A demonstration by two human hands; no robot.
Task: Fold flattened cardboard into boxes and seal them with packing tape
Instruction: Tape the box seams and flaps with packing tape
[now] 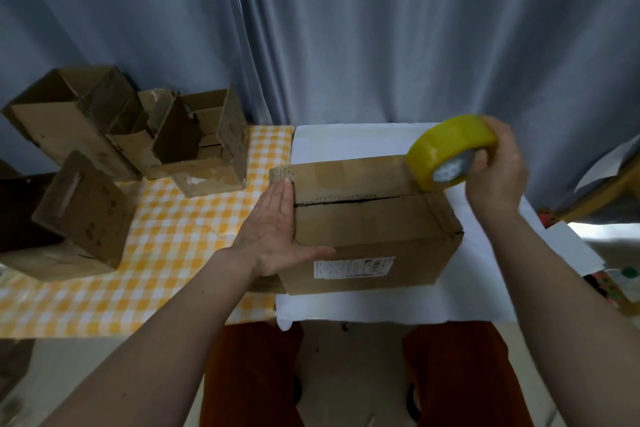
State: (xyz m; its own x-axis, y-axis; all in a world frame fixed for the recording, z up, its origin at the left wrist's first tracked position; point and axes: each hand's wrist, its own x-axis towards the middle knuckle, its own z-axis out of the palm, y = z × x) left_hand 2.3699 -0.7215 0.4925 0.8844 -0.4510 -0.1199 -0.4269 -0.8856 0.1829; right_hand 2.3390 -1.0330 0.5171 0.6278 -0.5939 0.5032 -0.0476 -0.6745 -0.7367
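Left hand steadies box; right hand grips tape roll

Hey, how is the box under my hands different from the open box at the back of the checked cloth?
The box under the hands has its top flaps folded shut; the open box has flaps standing up. The first sits on the white cloth, pressed by the left hand; the second sits untouched on the checked cloth. Only the first carries a white label on its near side. Both are brown cardboard.
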